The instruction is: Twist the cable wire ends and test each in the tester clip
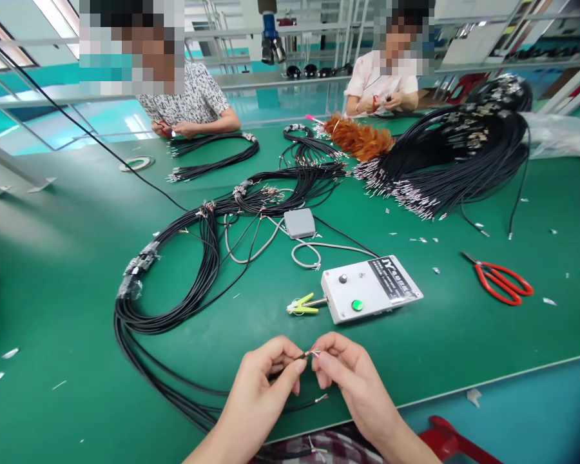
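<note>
Cable end: you hold the stripped tip of a black cable (305, 354) between both hands, just above the near edge of the worktop (67, 270).
Worktop: green mat, wide, littered with small offcuts of insulation; a teal floor and metal shelving lie beyond.
Cable bundles: a large heap of black leads (454, 154) sits far right; a looped bundle (174, 277) runs left of your hands and trails towards you.
Tester box: the white box (370, 288) with a green button lies just beyond your hands, its yellow clip (302, 305) pointing left.
Scissors: red-handled (502, 281), well apart to the right.
Left hand (265, 380): pinched shut on the cable's jacket.
Right hand (343, 370): fingertips closed on the bare strands.
Risk: the fine strands could fray or snap if you twist hard; the trailing loop could snag and tug the end free.
Others: two people work cables at the far side.
</note>
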`<state>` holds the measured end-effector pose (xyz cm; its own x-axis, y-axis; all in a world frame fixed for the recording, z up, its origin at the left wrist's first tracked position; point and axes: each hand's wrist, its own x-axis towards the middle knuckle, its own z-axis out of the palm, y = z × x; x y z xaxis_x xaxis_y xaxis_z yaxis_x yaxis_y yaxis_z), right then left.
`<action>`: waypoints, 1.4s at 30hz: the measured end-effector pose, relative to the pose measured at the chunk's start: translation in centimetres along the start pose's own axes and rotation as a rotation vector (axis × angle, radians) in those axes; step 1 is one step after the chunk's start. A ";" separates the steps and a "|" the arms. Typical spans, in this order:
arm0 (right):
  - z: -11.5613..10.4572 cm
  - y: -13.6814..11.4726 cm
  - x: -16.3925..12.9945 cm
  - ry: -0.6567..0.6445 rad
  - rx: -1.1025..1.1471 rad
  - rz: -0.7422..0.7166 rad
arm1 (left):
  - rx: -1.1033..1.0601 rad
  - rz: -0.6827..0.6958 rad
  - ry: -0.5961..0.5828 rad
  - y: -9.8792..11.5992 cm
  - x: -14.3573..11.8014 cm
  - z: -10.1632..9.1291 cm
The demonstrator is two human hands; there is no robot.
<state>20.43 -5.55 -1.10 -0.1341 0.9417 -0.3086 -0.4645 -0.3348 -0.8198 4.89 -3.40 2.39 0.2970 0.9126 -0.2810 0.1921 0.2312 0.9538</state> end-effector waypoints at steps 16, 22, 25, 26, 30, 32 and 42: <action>1.8 0.1 0.1 0.038 0.075 0.083 | -0.085 0.055 0.203 -0.9 -0.5 0.7; 1.4 0.1 0.0 0.035 -0.061 0.029 | -0.032 0.087 0.127 0.0 -0.4 0.5; 1.6 -0.1 0.0 0.025 -0.113 0.041 | -0.029 0.082 0.114 0.5 -0.2 0.8; 1.6 -0.2 0.0 0.023 -0.126 0.038 | -0.044 0.081 0.124 0.5 -0.1 1.0; 1.9 -0.5 0.1 0.026 -0.179 -0.025 | -0.161 0.098 0.213 0.1 0.2 1.4; 2.0 -0.7 0.2 0.012 -0.205 -0.054 | -0.235 0.088 0.229 -0.3 0.0 1.4; 2.3 -0.8 0.5 0.006 -0.219 -0.056 | -0.406 -0.009 0.235 -0.8 -0.6 1.4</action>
<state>18.73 -4.73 0.51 -0.1075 0.9590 -0.2623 -0.2694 -0.2820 -0.9208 5.83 -4.61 1.63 0.0685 0.9509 -0.3019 -0.2014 0.3096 0.9293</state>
